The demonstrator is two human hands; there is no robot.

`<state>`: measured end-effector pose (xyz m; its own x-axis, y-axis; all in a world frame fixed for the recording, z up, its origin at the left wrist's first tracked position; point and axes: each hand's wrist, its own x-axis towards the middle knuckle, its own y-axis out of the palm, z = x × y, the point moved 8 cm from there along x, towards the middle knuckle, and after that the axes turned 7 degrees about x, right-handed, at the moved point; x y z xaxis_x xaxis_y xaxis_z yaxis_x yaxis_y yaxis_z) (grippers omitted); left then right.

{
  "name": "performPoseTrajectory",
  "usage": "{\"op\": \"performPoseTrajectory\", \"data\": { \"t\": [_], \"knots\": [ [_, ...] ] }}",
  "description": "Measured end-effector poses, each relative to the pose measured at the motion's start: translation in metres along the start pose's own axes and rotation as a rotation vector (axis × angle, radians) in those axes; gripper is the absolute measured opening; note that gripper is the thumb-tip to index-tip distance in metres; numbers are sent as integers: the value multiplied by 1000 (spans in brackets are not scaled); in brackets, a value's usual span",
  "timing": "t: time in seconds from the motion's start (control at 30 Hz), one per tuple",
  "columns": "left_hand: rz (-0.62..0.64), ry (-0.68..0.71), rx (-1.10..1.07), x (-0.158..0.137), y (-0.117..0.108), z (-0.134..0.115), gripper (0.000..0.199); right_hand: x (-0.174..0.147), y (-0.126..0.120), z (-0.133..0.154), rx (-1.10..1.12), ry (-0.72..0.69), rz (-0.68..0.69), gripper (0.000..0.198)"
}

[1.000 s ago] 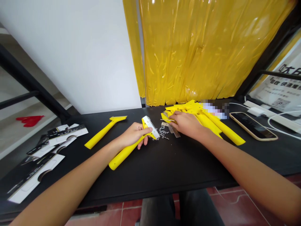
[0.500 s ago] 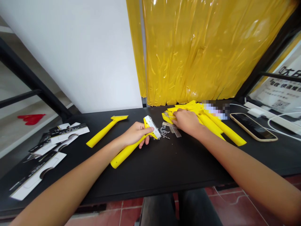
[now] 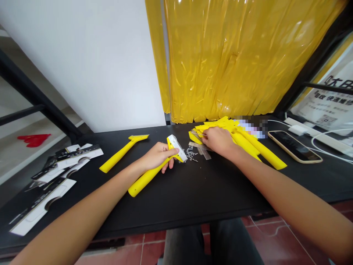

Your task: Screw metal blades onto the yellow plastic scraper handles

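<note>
My left hand (image 3: 160,156) is closed around a yellow scraper (image 3: 147,180), its thumb on the pale metal plate across the head. The handle slants down towards the table's front. Beside that head lies a small heap of screws (image 3: 191,154). My right hand (image 3: 217,140) is closed at the near left side of a pile of yellow scraper parts (image 3: 227,123). From its fingertips a thin metal rod (image 3: 197,133) points left; its other end is hidden. Just below lie flat metal blades (image 3: 205,152). Another yellow scraper (image 3: 117,156) rests left of my left hand.
Black-and-white cardboard sleeves (image 3: 45,206) are scattered on the left of the black table (image 3: 176,198). On the right lie a phone (image 3: 295,147) and a white power strip (image 3: 320,136) with cables. A white panel (image 3: 104,66) and yellow plastic sheeting (image 3: 220,66) stand behind.
The whole view has shifted slightly, so things appear a little further left. Both hands keep nearly the same places and grips.
</note>
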<state>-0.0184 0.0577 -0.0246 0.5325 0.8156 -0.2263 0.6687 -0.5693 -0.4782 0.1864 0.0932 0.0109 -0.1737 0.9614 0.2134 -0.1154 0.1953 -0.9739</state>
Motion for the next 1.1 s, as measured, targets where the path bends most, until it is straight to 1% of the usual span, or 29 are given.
{"op": "performPoseTrajectory", "data": {
  "t": [0.13, 0.27, 0.4, 0.47, 0.57, 0.63, 0.67, 0.73, 0.8, 0.9, 1.0, 1.1],
  "knots": [
    [9, 3, 7, 0, 0, -1, 47, -2, -3, -1, 46, 13, -10, 27],
    [2, -3, 17, 0, 0, 1, 45, -4, -4, 0, 34, 10, -19, 27],
    [-3, -2, 19, 0, 0, 0, 42, -5, -10, -4, 47, 40, -84, 24],
    [0, -2, 15, 0, 0, 0, 42, -5, -16, -8, 109, 79, -132, 22],
    [5, 8, 18, 0, 0, 0, 48, -6, -21, -9, 342, 94, -173, 14],
    [7, 14, 22, 0, 0, 0, 52, -8, -19, -3, 533, 60, -171, 11],
    [7, 15, 18, 0, 0, 0, 52, -10, -17, 1, 616, 41, -164, 15],
    [7, 11, -11, 0, 0, -1, 48, -15, -13, 13, 739, 11, -163, 21],
    [8, 7, -46, -1, 1, -2, 45, -22, -11, 27, 825, -31, -164, 21],
    [12, 13, -62, -3, 3, -6, 44, -33, -11, 48, 896, -118, -163, 19],
    [19, 20, -69, -4, 4, -7, 41, -40, -10, 64, 883, -199, -123, 23],
    [32, 36, -89, -3, 5, -7, 35, -44, -9, 72, 873, -277, -81, 26]
  ]
}}
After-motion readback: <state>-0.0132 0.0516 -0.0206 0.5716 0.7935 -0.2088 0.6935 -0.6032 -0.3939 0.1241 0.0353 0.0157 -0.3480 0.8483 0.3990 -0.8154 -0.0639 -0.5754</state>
